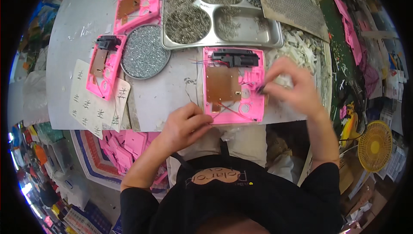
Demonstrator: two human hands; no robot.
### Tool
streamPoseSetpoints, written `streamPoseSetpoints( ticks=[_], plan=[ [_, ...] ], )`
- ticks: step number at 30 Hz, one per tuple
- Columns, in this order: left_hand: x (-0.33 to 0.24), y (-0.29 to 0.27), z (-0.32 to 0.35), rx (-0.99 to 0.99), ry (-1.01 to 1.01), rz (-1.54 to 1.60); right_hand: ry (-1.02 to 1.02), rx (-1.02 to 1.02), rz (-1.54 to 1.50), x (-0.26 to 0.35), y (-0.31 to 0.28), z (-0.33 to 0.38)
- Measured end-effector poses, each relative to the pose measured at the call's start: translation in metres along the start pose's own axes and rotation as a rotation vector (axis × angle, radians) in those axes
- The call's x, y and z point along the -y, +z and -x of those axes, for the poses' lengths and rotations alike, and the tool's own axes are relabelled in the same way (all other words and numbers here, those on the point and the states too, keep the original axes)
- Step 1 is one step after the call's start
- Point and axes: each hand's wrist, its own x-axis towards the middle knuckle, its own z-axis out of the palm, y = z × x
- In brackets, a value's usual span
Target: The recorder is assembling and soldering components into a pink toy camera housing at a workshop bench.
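Both my hands on the pink housing at the table's near edge

My left hand (186, 124) curls loosely against the pink housing (233, 85)'s near-left corner, holding nothing; my right hand (289, 85) pinches a small dark part (260, 89) over its right side.

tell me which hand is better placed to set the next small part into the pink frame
Right. The right hand pinches a small dark part over the pink frame, while the left hand rests on its lower left edge.
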Motion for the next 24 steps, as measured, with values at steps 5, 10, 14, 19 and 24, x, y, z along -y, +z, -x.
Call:
streamPoseSetpoints(
  ticks=[5,10,14,19,24],
  plan=[
    [0.002,-0.001,-0.002,0.009,-0.014,-0.012,-0.151,0.078,0.224,-0.008,0.038,0.031],
    [-0.001,-0.001,-0.002,-0.018,-0.006,-0.017,-0.371,-0.035,0.371,-0.015,0.051,0.031],
    [-0.003,-0.001,0.000,-0.005,-0.042,-0.020,-0.399,-0.009,0.349,-0.020,0.052,0.034],
    [-0.005,-0.001,-0.004,0.011,-0.009,-0.072,-0.384,-0.005,0.359,-0.016,0.044,0.038],
    [-0.020,-0.016,-0.011,0.120,-0.083,-0.091,-0.121,-0.138,0.488,-0.026,-0.007,0.037]
  ],
)
